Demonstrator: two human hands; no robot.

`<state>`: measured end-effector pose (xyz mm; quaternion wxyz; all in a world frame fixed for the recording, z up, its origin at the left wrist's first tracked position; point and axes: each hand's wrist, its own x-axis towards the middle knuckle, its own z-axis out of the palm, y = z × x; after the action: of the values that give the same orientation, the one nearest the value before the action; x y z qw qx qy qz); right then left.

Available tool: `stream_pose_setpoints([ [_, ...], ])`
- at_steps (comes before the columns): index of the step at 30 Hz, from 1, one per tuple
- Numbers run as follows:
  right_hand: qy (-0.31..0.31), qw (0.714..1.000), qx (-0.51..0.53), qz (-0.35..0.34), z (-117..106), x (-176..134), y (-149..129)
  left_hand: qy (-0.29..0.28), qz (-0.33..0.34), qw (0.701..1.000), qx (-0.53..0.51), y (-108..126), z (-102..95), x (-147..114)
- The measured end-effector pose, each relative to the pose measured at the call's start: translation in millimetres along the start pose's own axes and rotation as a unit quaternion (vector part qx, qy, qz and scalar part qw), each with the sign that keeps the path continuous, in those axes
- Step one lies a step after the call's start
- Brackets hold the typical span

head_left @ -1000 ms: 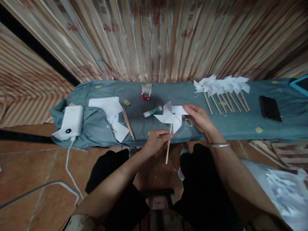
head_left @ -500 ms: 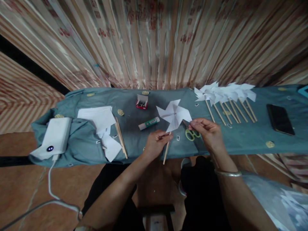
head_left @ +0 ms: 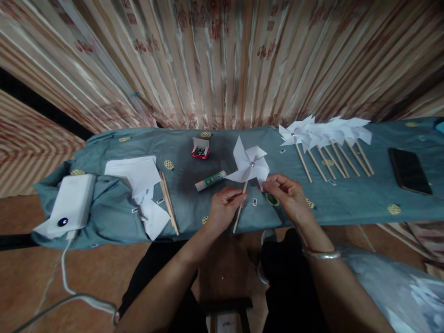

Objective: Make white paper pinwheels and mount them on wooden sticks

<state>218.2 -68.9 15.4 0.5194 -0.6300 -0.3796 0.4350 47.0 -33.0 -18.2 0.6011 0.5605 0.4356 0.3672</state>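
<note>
A white paper pinwheel (head_left: 249, 169) with a shiny pin at its centre is held up over the table. My left hand (head_left: 225, 208) is closed around its wooden stick (head_left: 237, 218), just below the blades. At the lower right blade, the thumb and fingertips of my right hand (head_left: 287, 196) are pinched on the paper tip. Under that hand lie green-handled scissors (head_left: 272, 200), mostly covered. A glue stick (head_left: 210, 181) rests left of the pinwheel, and behind it stands an open red box (head_left: 200, 150) of small metal pins.
Several pinwheels (head_left: 326, 133) lie overlapping at the back right, beside a dark phone (head_left: 410, 171). To the left are paper sheets (head_left: 137, 172), loose wooden sticks (head_left: 169, 203) and a white power bank (head_left: 72, 201) with a cable. A curtain (head_left: 215, 69) hangs behind the table.
The pinwheel's blades have turned clockwise, and my right hand has shifted left and slightly down with the blade tip. It now covers more of the scissors. My left hand keeps the stick.
</note>
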Motion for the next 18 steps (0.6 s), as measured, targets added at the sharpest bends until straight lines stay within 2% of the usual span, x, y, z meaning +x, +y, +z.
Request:
stream_pose_setpoints([
  [3, 0.047, 0.998, 0.045, -0.020, -1.5, 6.1, 1.1, -0.013, 0.012, 1.000, 0.012, 0.0, -0.1, -3.0],
  [8, 0.060, 0.992, 0.095, -0.053, -1.5, 15.0, 5.2, -0.030, 0.025, 0.999, 0.014, -2.1, 1.1, -5.0],
  [13, 0.089, 0.989, 0.096, -0.075, 2.3, 13.9, 5.0, -0.012, 0.014, 1.000, -0.015, -3.9, 2.7, -2.5],
  [18, 0.094, 0.988, 0.107, -0.061, 6.9, 11.3, 3.9, 0.009, -0.019, 0.997, -0.069, -2.6, 4.6, -1.8],
])
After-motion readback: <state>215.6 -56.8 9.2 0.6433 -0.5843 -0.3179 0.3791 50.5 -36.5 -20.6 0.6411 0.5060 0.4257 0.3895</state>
